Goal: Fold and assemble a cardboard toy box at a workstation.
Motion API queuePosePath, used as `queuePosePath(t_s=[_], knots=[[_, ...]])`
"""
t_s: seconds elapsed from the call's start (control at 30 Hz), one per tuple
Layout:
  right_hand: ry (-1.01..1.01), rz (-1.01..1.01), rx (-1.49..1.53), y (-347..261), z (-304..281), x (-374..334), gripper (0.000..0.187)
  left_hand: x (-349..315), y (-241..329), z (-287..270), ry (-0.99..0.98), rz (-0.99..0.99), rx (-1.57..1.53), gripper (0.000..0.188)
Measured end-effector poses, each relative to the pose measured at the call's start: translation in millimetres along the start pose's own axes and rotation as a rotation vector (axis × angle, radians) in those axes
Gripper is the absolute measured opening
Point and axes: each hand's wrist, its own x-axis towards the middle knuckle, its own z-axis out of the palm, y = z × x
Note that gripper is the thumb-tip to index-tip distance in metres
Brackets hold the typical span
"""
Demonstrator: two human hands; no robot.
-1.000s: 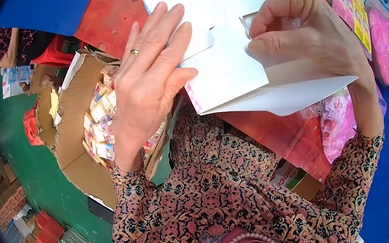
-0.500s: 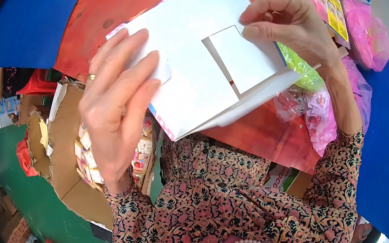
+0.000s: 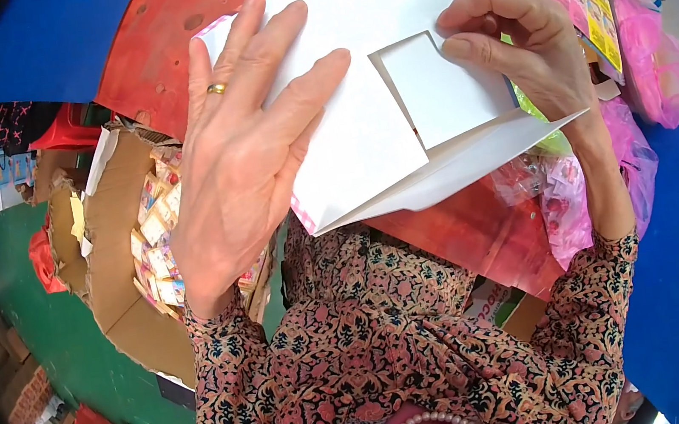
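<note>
Fingers spread, our left hand [image 3: 248, 138] lies on a white carton [image 3: 356, 145] over our red table [image 3: 157, 60], blocking part of its near edge. Our right hand [image 3: 532, 45] curls at the carton's cutout [image 3: 447, 82]; whether pinching, we cannot tell. Pink bags [image 3: 567, 216] crowd the right edge.

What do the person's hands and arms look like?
Both sleeves are long and black, with swirly pink and cream patterns. The left hand wears a shiny gold-coloured ring. No ring shows on the right hand. Neither hand wears a glove.
</note>
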Motion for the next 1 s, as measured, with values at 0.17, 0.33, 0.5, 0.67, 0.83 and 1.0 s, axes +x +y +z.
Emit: queuePosePath(t_s=[0.17, 0.33, 0.5, 0.67, 0.83, 1.0], knots=[[0.009, -0.017, 0.016, 7.7, 1.1, -0.2, 0.014, 3.3, -4.3, 0.1, -0.037, 0.045, -0.009, 0.033], [0.003, -0.037, -0.023, 3.4, 3.2, 0.6, 0.014, 2.9, -4.9, -2.5, -0.088, 0.076, -0.088, 0.033], [0.002, -0.098, -0.177, -1.0, 4.1, 1.8, 0.014, 4.3, -8.0, -1.8, -0.069, 0.11, -0.132, 0.03], [-0.031, -0.152, -0.223, -6.0, 4.9, 8.4, 0.014, 2.4, -15.1, -1.9, -0.058, 0.194, -0.172, 0.027], [-0.083, -0.179, -0.296, -1.4, 11.2, 29.3, 0.017, 1.7, -9.0, -5.2, 0.019, 0.255, -0.263, 0.029], [-0.056, -0.098, -0.283, -48.2, 12.6, 26.4, 0.011, -5.4, -13.8, -0.8, 0.122, 0.293, -0.264, 0.023]])
